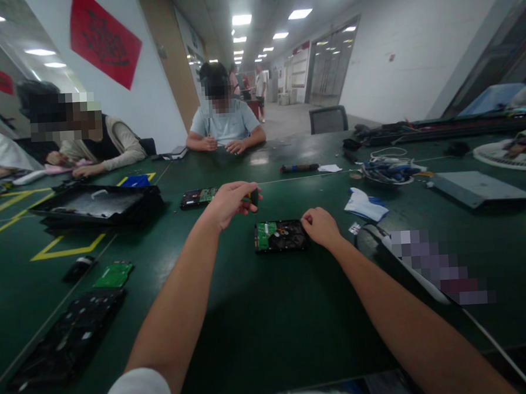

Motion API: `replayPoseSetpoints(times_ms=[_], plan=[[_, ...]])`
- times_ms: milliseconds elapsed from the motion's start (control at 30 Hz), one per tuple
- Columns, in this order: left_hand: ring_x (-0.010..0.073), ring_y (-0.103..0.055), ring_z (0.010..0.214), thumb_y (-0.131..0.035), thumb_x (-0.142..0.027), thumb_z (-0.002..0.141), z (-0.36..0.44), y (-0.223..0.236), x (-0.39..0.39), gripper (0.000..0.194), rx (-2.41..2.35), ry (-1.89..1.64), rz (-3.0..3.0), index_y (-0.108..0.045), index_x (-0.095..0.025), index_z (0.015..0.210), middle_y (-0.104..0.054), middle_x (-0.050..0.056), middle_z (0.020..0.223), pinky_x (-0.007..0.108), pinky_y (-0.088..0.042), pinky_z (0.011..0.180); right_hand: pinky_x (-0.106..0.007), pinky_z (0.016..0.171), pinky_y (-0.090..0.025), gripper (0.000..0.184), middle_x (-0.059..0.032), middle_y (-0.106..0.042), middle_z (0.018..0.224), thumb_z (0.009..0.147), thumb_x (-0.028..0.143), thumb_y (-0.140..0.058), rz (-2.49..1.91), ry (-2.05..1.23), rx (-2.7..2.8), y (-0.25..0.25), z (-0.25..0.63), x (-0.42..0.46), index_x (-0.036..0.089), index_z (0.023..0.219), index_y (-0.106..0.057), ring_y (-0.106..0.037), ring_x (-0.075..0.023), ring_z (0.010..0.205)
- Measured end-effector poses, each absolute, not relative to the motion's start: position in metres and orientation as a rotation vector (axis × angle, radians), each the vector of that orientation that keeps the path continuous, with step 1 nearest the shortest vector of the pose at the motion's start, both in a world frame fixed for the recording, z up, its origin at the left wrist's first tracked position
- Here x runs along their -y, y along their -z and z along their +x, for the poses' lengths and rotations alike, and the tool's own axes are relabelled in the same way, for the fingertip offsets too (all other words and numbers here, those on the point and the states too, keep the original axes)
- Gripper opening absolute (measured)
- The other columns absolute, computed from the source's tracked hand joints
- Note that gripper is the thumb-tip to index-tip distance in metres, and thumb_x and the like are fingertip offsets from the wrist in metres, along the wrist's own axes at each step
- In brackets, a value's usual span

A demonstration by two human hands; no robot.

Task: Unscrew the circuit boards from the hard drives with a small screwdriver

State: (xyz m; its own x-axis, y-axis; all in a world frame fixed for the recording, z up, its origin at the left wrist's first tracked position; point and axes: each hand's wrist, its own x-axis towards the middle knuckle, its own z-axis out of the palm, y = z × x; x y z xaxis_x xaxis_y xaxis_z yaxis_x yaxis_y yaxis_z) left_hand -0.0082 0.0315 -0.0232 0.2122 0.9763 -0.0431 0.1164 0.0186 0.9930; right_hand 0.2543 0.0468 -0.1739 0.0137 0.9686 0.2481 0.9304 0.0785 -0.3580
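Note:
A hard drive (287, 236) lies flat on the dark green table with its green circuit board (265, 234) facing up. My left hand (235, 202) is closed around the handle of a screwdriver (253, 198), held upright over the board's far left corner; whether its tip touches a screw is too small to tell. At the drive's right end, my right hand (321, 225) presses its thumb and finger against the edge. Just beyond my left wrist lies a second hard drive (196, 198), partly covered by that hand.
To the left are a black metal tray (100, 201), a loose green circuit board (114, 275) and a larger black drive (70, 336). On the right lie a white glove (364, 205), a cable bundle (387, 171) and a grey metal case (483, 188). A person (224, 125) sits opposite.

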Motion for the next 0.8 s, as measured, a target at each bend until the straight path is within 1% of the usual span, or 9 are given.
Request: replayPoseSetpoints(times_ms=[233,333,400,500,567,633,700,800], plan=[[0.0082,-0.063,0.054,-0.061,-0.029,0.096,-0.005,0.023,-0.029,0.022,-1.131,-0.900,1.398,-0.073,-0.012,0.091,-0.076,0.011,0.095,0.020,-0.040,0.048,-0.032,0.081,-0.043,0.015,-0.0092,-0.066,0.094,0.095,0.022,-0.057,-1.857,-0.119,1.896,0.173,0.253,-0.044,0.018,0.088,-0.070,-0.060,-0.0223,0.091],[0.0091,-0.064,0.056,-0.063,-0.031,0.095,-0.005,0.024,-0.030,0.022,-1.126,-0.887,1.399,-0.074,-0.013,0.094,-0.076,0.010,0.094,0.020,-0.041,0.049,-0.032,0.084,-0.044,0.018,-0.0096,-0.066,0.095,0.097,0.022,-0.053,-1.830,-0.105,1.858,0.166,0.254,-0.042,0.017,0.090,-0.068,-0.060,-0.0228,0.095],[0.0095,-0.064,0.056,-0.064,-0.032,0.094,-0.005,0.025,-0.031,0.022,-1.121,-0.884,1.399,-0.074,-0.013,0.095,-0.076,0.010,0.094,0.020,-0.042,0.049,-0.034,0.087,-0.044,0.017,-0.0106,-0.066,0.099,0.098,0.023,-0.051,-1.785,-0.062,1.822,0.158,0.250,-0.037,0.017,0.094,-0.066,-0.059,-0.0239,0.099],[0.0091,-0.064,0.055,-0.064,-0.032,0.093,-0.006,0.026,-0.032,0.022,-1.122,-0.893,1.393,-0.074,-0.012,0.095,-0.076,0.011,0.095,0.020,-0.041,0.049,-0.036,0.086,-0.045,0.015,-0.0101,-0.063,0.097,0.097,0.023,-0.052,-1.466,0.003,1.784,0.145,0.231,-0.021,0.018,0.091,-0.064,-0.058,-0.0243,0.095],[0.0085,-0.063,0.054,-0.065,-0.033,0.093,-0.006,0.026,-0.032,0.022,-1.125,-0.898,1.388,-0.075,-0.013,0.093,-0.077,0.011,0.096,0.020,-0.042,0.049,-0.036,0.083,-0.045,0.017,-0.0093,-0.062,0.095,0.099,0.025,-0.051,-1.277,-0.030,1.899,0.138,0.212,-0.007,0.019,0.091,-0.064,-0.057,-0.0238,0.093],[0.0083,-0.063,0.054,-0.066,-0.033,0.092,-0.007,0.026,-0.032,0.022,-1.123,-0.899,1.384,-0.075,-0.013,0.091,-0.077,0.011,0.096,0.021,-0.041,0.049,-0.037,0.086,-0.045,0.016,-0.0091,-0.061,0.097,0.100,0.024,-0.051,-1.138,-0.054,2.076,0.135,0.192,0.006,0.019,0.093,-0.066,-0.055,-0.0241,0.095],[0.0085,-0.063,0.054,-0.066,-0.034,0.092,-0.008,0.026,-0.032,0.023,-1.108,-0.898,1.387,-0.075,-0.013,0.091,-0.076,0.011,0.096,0.021,-0.041,0.049,-0.039,0.088,-0.045,0.014,-0.0100,-0.061,0.102,0.099,0.023,-0.054,-1.086,-0.071,2.192,0.134,0.178,0.017,0.019,0.096,-0.067,-0.054,-0.0244,0.097],[0.0093,-0.064,0.055,-0.066,-0.033,0.092,-0.009,0.025,-0.031,0.023,-1.086,-0.901,1.393,-0.074,-0.012,0.093,-0.076,0.011,0.095,0.021,-0.041,0.049,-0.041,0.089,-0.044,0.011,-0.0108,-0.059,0.106,0.098,0.023,-0.060,-1.094,-0.107,2.290,0.137,0.169,0.023,0.019,0.097,-0.069,-0.053,-0.0254,0.100]])
